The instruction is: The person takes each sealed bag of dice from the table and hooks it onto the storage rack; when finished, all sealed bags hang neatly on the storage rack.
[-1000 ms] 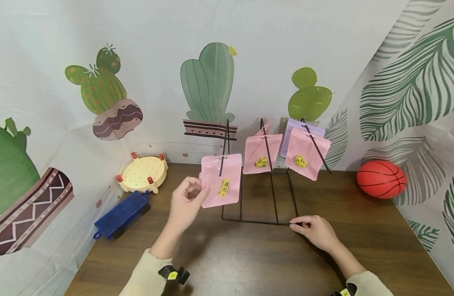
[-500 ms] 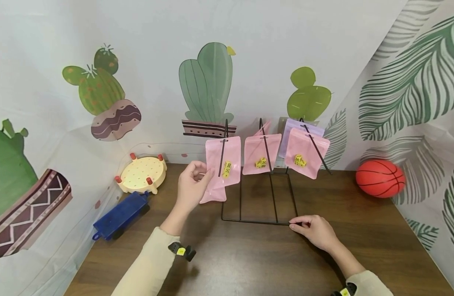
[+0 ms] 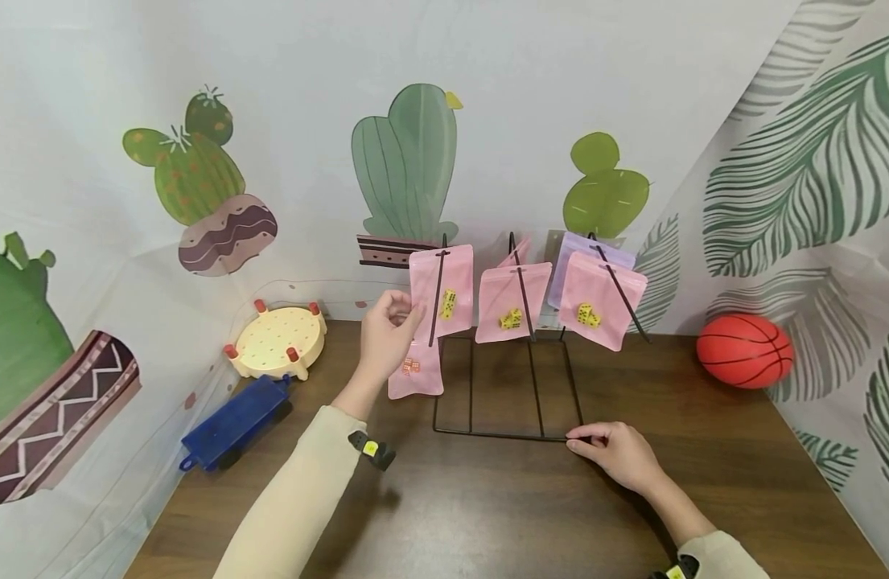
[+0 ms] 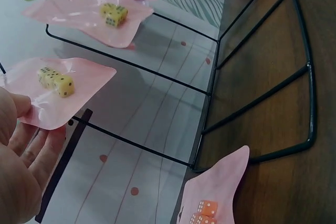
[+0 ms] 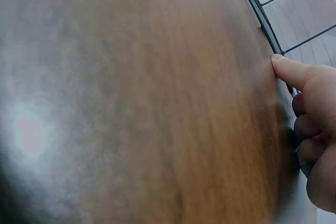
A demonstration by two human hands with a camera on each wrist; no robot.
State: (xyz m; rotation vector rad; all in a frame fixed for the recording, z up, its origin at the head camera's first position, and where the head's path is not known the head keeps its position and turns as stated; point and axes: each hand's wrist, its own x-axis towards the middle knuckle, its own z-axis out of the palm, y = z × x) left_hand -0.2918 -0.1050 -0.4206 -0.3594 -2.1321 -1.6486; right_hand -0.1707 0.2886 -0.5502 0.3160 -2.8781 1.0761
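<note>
In the head view my left hand (image 3: pixel 384 338) pinches the left edge of a pink zip bag (image 3: pixel 457 269) with yellow dice inside. The left prong of a black wire rack (image 3: pixel 502 435) passes through this bag's hang hole. The left wrist view shows thumb and fingers of my left hand (image 4: pixel 23 161) on either side of the bag (image 4: pixel 79 103). Just below, a second pink bag (image 3: pixel 418 382) with orange dice is partly covered by my hand and the first bag. My right hand (image 3: pixel 621 457) pinches the rack's front right corner between thumb and fingers.
On the middle prong hangs a pink bag (image 3: pixel 498 301) with yellow dice, another pink one behind it. The right prong carries a pink bag (image 3: pixel 603 293) and a purple bag (image 3: pixel 573 244). A blue cart (image 3: pixel 237 422), cream round stand (image 3: pixel 281 342) and red basketball (image 3: pixel 745 350) surround the rack.
My left hand has moved up and right, sliding the pink bag along the left prong toward the rack's back. The bag with orange dice has come into view. My right hand stays put.
</note>
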